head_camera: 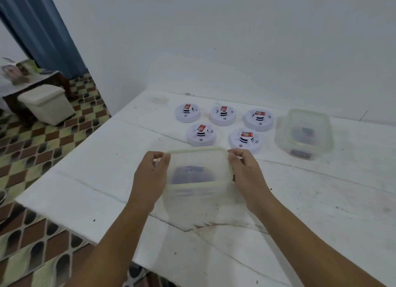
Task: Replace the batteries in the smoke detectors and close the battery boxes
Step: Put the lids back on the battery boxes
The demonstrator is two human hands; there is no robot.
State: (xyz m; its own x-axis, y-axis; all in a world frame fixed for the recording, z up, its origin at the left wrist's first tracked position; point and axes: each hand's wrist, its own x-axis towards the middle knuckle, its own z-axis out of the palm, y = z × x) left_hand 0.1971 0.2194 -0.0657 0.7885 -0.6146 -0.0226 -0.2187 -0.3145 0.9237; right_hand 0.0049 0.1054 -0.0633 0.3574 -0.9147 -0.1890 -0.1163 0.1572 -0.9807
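A clear plastic battery box (198,192) with a pale lid stands on the white table in front of me, with dark batteries showing blurred through it. My left hand (151,175) grips its left lid edge and my right hand (246,171) grips the right edge. Beyond the box lie several round white smoke detectors (201,134), each with a red-labelled battery sticking up from its middle. A second clear battery box (304,132) stands to their right, with dark batteries inside.
The white table (321,201) meets a white wall at the back; its left edge runs diagonally over a patterned tile floor (42,147). A cream bin (46,106) and a dark low table stand far left by a blue curtain.
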